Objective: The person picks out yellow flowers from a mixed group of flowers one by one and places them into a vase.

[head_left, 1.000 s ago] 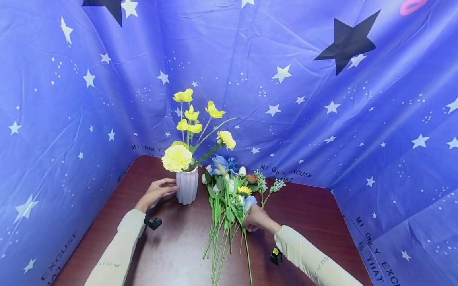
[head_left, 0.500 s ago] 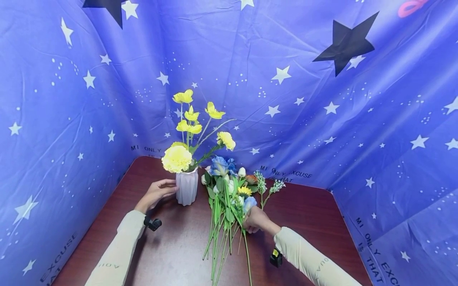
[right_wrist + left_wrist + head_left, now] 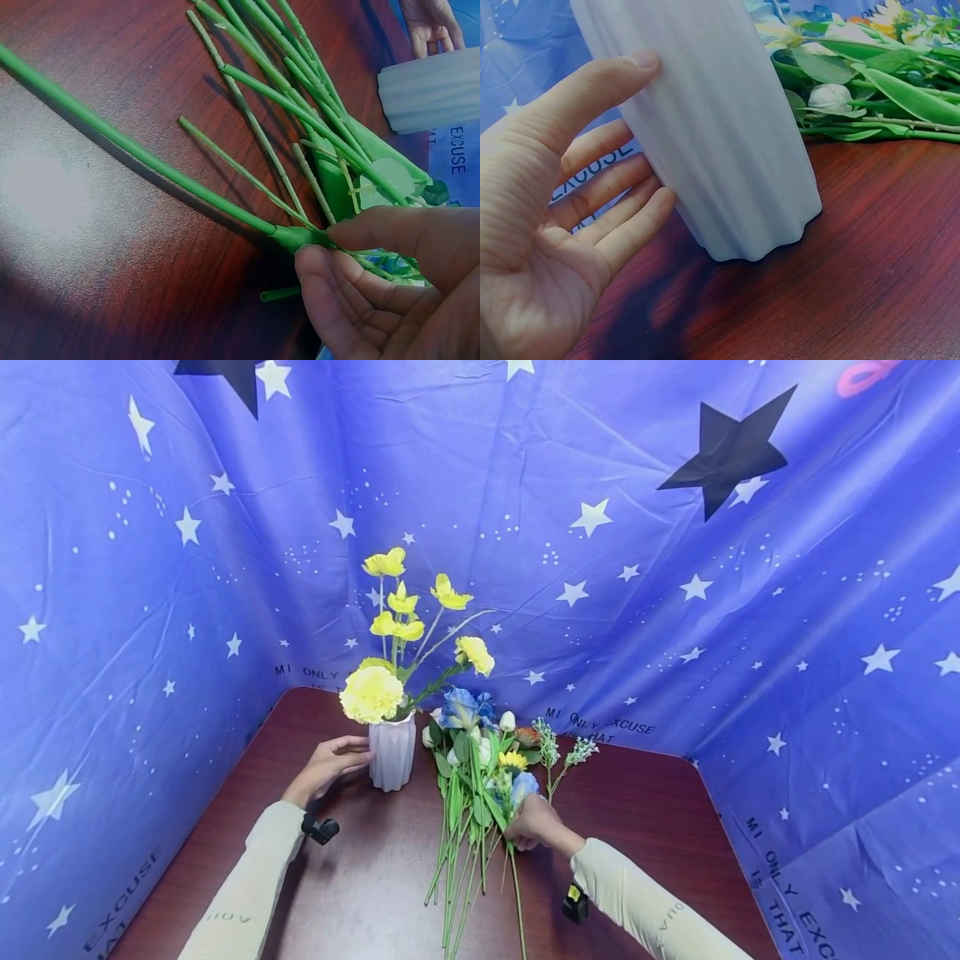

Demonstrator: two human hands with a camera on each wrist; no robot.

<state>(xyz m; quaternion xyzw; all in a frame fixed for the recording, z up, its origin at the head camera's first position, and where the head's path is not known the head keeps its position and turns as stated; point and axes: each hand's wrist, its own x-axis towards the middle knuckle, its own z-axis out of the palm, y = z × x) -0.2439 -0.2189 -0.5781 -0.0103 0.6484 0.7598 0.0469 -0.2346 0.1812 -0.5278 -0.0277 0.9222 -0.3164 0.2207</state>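
A fluted white vase [image 3: 392, 752] stands upright on the table, holding several yellow flowers [image 3: 371, 693]. At its left side is my left hand [image 3: 330, 767]. The left wrist view shows that hand's thumb [image 3: 622, 79] and fingertips touching the vase wall without wrapping round it. Right of the vase lies a pile of artificial flowers [image 3: 468, 752], blue, white, orange and yellow, their green stems toward me. My right hand [image 3: 534, 822] is at the pile's right edge. In the right wrist view its thumb and index finger pinch a thick green flower stem [image 3: 150, 154] by a leafy joint.
The dark red wooden table [image 3: 637, 827] carries everything. A sprig with small pale blossoms [image 3: 581, 750] lies at the pile's right. Blue star-print cloth [image 3: 480, 485] hangs close round the table's back and sides. Loose stems [image 3: 277, 90] cross one another beside the pinched one.
My right hand has shifted slightly left with the pinched stem, and a leaf near it has moved. The left hand and the vase stay in place.
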